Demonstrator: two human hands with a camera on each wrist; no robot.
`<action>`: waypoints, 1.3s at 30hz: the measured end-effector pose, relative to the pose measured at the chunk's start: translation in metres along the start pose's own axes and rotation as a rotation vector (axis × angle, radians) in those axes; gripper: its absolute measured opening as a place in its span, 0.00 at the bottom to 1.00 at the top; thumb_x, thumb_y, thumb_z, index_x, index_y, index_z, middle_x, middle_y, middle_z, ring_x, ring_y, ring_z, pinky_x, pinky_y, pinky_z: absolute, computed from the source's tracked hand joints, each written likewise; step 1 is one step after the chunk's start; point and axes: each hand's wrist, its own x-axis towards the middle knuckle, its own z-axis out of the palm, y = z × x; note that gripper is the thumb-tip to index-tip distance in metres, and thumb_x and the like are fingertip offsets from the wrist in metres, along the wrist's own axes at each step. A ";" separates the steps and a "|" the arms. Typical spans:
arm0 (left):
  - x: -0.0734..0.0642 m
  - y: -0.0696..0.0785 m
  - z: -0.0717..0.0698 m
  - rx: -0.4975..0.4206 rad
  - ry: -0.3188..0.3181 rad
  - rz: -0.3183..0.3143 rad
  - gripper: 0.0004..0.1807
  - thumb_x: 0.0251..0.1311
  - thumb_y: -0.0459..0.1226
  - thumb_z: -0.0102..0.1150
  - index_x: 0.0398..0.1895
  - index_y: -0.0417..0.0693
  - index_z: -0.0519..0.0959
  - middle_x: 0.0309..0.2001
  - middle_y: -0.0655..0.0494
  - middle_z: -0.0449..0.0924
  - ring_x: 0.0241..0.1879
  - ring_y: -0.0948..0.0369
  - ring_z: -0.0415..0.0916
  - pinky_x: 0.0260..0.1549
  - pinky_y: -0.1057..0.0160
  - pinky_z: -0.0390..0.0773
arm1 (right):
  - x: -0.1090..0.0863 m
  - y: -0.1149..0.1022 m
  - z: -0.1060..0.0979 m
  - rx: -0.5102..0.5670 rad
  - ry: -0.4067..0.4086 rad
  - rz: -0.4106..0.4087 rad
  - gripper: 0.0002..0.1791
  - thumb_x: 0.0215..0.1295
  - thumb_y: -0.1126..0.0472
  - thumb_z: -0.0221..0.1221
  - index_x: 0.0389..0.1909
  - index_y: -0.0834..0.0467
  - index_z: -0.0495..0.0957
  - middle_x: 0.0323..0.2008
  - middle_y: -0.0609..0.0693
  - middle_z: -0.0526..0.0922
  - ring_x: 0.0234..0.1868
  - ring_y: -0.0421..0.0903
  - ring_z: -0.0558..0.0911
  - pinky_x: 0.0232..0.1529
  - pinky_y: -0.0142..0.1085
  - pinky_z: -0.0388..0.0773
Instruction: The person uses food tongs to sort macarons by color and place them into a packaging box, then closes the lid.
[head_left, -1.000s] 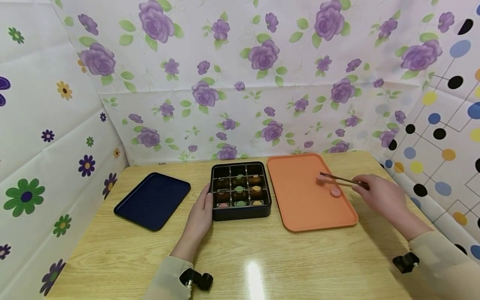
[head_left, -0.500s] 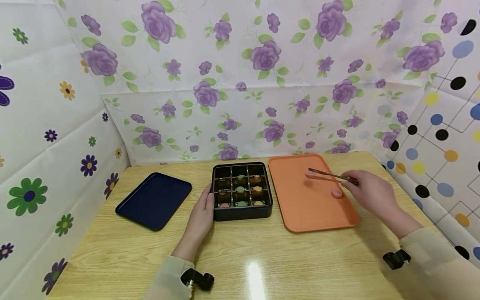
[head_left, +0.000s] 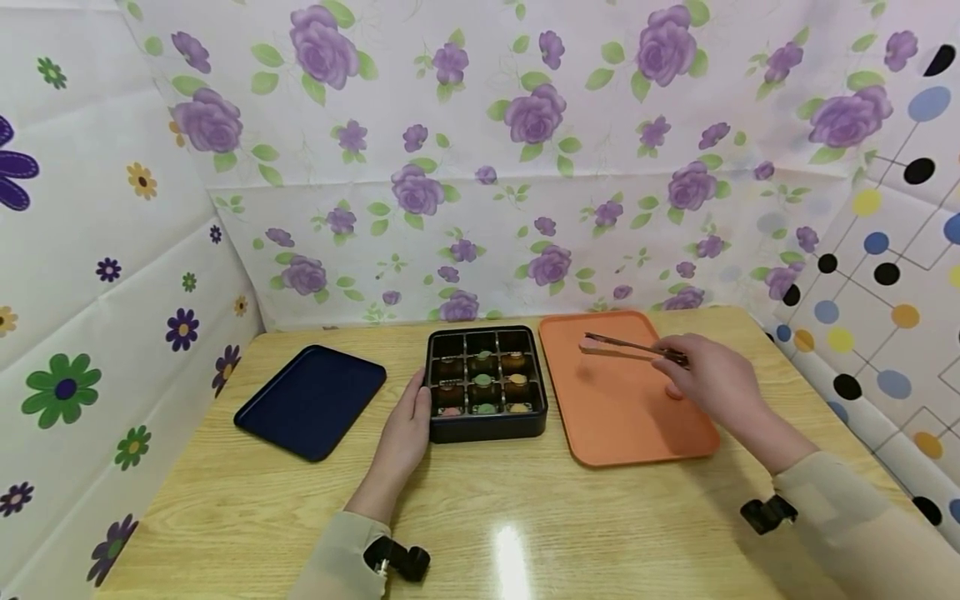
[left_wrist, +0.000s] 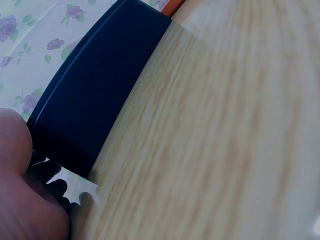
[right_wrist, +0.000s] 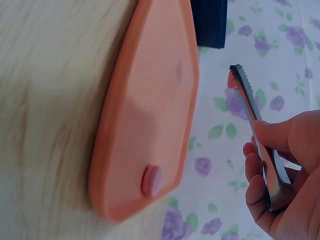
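Note:
My right hand (head_left: 712, 379) grips metal tongs (head_left: 637, 346), whose tips pinch a small pink macaron (right_wrist: 232, 79) above the orange tray (head_left: 622, 425). A second pink macaron (right_wrist: 152, 181) lies on that tray, partly hidden by the right hand in the head view. To the tray's left stands a dark navy divided box (head_left: 487, 428). In it are green macarons (head_left: 486, 409) down the middle column, yellow macarons (head_left: 519, 409) down the right column and a pink macaron (head_left: 450, 412) at front left. My left hand (head_left: 405, 429) rests along the box's left wall, fingers extended.
A flat navy lid (head_left: 311, 404) lies on the wooden table (head_left: 450, 517) left of the box. Floral sheets (head_left: 480, 167) enclose the back and left; a dotted sheet (head_left: 885, 317) is on the right. The box and orange tray stand side by side, a narrow gap between them.
My right hand has carried the tongs and pinched macaron leftward across the orange tray, toward the box. My left hand stays at the box's side.

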 end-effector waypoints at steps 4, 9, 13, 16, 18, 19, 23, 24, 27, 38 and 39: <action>0.000 0.000 0.001 -0.013 -0.002 0.003 0.33 0.94 0.48 0.32 0.92 0.48 0.49 0.89 0.43 0.49 0.87 0.41 0.47 0.82 0.34 0.53 | 0.002 -0.012 0.002 0.032 -0.010 -0.016 0.15 0.82 0.55 0.67 0.61 0.58 0.88 0.39 0.51 0.89 0.24 0.40 0.84 0.23 0.42 0.75; 0.000 0.000 0.000 -0.006 0.004 0.005 0.33 0.94 0.48 0.32 0.92 0.48 0.49 0.89 0.43 0.50 0.87 0.40 0.47 0.82 0.34 0.53 | 0.007 -0.025 0.007 0.006 0.044 -0.089 0.11 0.79 0.58 0.69 0.56 0.57 0.90 0.40 0.51 0.88 0.28 0.43 0.82 0.24 0.42 0.74; 0.000 -0.001 0.001 0.001 0.005 0.000 0.33 0.94 0.48 0.32 0.92 0.48 0.49 0.89 0.43 0.50 0.86 0.40 0.47 0.82 0.34 0.54 | 0.010 -0.032 0.012 0.007 0.059 -0.116 0.10 0.79 0.58 0.69 0.55 0.56 0.90 0.41 0.51 0.88 0.32 0.44 0.84 0.25 0.42 0.76; 0.001 -0.001 0.002 -0.001 0.005 0.000 0.32 0.94 0.47 0.32 0.92 0.48 0.50 0.89 0.42 0.50 0.86 0.40 0.48 0.82 0.34 0.54 | 0.011 -0.037 0.013 0.007 0.058 -0.119 0.10 0.79 0.58 0.69 0.55 0.56 0.90 0.41 0.50 0.89 0.33 0.45 0.85 0.26 0.42 0.77; 0.001 -0.001 0.002 -0.004 0.005 0.001 0.32 0.94 0.48 0.32 0.92 0.48 0.50 0.89 0.43 0.50 0.86 0.40 0.47 0.82 0.34 0.54 | 0.011 -0.040 0.014 0.005 0.060 -0.120 0.10 0.80 0.57 0.69 0.55 0.55 0.90 0.41 0.50 0.89 0.33 0.45 0.85 0.26 0.42 0.78; 0.001 -0.001 0.001 -0.005 0.006 0.002 0.33 0.94 0.47 0.32 0.92 0.48 0.50 0.89 0.42 0.50 0.86 0.40 0.47 0.82 0.34 0.54 | 0.012 -0.042 0.014 0.005 0.062 -0.123 0.10 0.79 0.57 0.69 0.55 0.55 0.90 0.41 0.50 0.89 0.33 0.45 0.85 0.27 0.43 0.78; 0.001 -0.001 0.001 0.000 0.007 0.003 0.33 0.94 0.48 0.32 0.92 0.47 0.49 0.89 0.42 0.50 0.86 0.39 0.47 0.81 0.34 0.54 | 0.014 -0.050 0.016 0.004 0.065 -0.134 0.11 0.79 0.58 0.70 0.55 0.55 0.91 0.42 0.50 0.89 0.33 0.45 0.85 0.28 0.43 0.78; 0.001 0.000 0.001 0.002 0.007 0.003 0.33 0.94 0.48 0.32 0.92 0.47 0.50 0.89 0.41 0.50 0.86 0.39 0.48 0.81 0.34 0.54 | 0.015 -0.052 0.017 0.005 0.062 -0.134 0.11 0.79 0.58 0.70 0.56 0.55 0.91 0.42 0.51 0.89 0.33 0.45 0.84 0.28 0.43 0.78; 0.000 0.000 0.001 0.008 0.010 0.000 0.32 0.94 0.48 0.32 0.92 0.48 0.50 0.88 0.41 0.50 0.86 0.39 0.48 0.81 0.34 0.54 | 0.017 -0.057 0.020 0.014 0.059 -0.136 0.11 0.79 0.58 0.70 0.56 0.55 0.91 0.42 0.51 0.88 0.33 0.45 0.84 0.28 0.43 0.78; -0.001 0.000 0.002 0.009 0.011 0.008 0.33 0.94 0.48 0.32 0.92 0.47 0.50 0.88 0.41 0.50 0.86 0.39 0.48 0.81 0.33 0.54 | 0.028 -0.083 0.032 0.020 0.013 -0.157 0.12 0.79 0.56 0.70 0.58 0.53 0.90 0.46 0.48 0.90 0.42 0.47 0.88 0.39 0.49 0.86; -0.001 0.000 0.002 0.009 0.011 0.008 0.33 0.94 0.48 0.32 0.92 0.47 0.50 0.88 0.41 0.50 0.86 0.39 0.48 0.81 0.33 0.54 | 0.029 -0.085 0.033 0.018 0.010 -0.161 0.12 0.79 0.56 0.70 0.58 0.53 0.90 0.46 0.48 0.90 0.42 0.47 0.88 0.40 0.49 0.87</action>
